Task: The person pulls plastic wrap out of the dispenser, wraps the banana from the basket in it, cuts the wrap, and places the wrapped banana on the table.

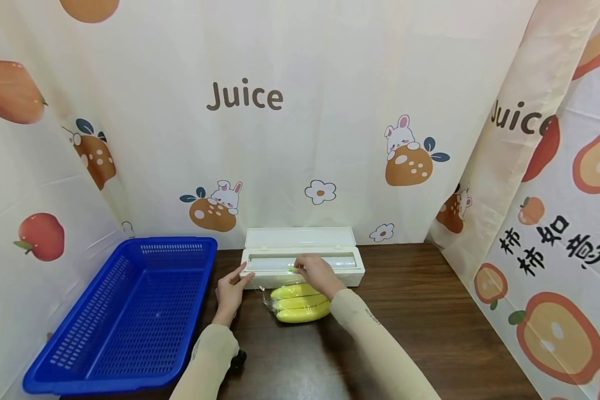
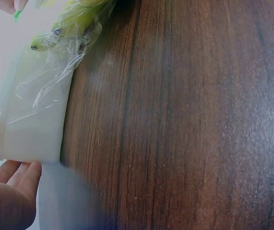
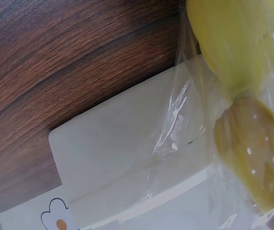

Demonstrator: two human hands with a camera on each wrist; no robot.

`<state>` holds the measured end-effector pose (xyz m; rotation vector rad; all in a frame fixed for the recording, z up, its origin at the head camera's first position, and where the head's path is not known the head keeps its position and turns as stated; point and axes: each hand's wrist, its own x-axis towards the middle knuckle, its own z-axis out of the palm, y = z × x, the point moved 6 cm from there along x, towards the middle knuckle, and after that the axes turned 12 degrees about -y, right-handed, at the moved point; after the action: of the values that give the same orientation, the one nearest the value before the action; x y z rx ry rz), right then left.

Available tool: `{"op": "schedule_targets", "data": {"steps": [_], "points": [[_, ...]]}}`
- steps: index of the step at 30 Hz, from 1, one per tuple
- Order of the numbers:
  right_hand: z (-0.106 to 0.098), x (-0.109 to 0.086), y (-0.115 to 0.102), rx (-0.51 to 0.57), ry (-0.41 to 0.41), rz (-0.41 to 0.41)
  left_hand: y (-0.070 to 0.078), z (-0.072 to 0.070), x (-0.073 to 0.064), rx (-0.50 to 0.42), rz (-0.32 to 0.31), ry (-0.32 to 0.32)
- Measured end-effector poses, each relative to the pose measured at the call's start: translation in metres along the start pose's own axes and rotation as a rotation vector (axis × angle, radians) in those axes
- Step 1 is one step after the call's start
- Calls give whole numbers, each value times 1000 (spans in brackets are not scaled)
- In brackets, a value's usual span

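Observation:
A white cling film dispenser sits at the back of the table, its lid raised and a film roll inside. My left hand grips the dispenser's left end, thumb near the top and fingers at the end face. At the dispenser's front edge, my right hand pinches a small green slide cutter, mostly hidden by the fingers. Yellow bananas lie in front of the dispenser, under clear film that drapes down its front. The right wrist view shows the bananas' wrapped end close up.
To the left stands a blue perforated plastic basket. A dark object shows by the left sleeve. Printed curtains hang behind and at both sides of the brown wooden table.

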<state>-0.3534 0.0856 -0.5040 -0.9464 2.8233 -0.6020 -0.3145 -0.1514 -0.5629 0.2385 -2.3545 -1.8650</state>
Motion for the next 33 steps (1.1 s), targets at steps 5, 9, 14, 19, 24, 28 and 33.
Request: {"op": "schedule_targets", "data": {"steps": [5,9,14,19,24,28,33], "points": [[-2,-2,2,14,-10,19,0,0,0,-4,5,0],[-4,-4,2,14,-13,24,0,0,-1,-2,1,-1],[-4,-5,5,22,-11,30,0,-1,-2,11,-1,-1],[-5,-6,8,5,-1,31,1,0,-2,11,1,4],[-5,-7,11,-9,-3,33,1,0,-2,9,1,3],[-6,-8,11,-12,-12,43,1,-1,-1,6,7,-3],[-7,-8,12,-10,-21,55,1,-1,-1,0,5,-8]]}}
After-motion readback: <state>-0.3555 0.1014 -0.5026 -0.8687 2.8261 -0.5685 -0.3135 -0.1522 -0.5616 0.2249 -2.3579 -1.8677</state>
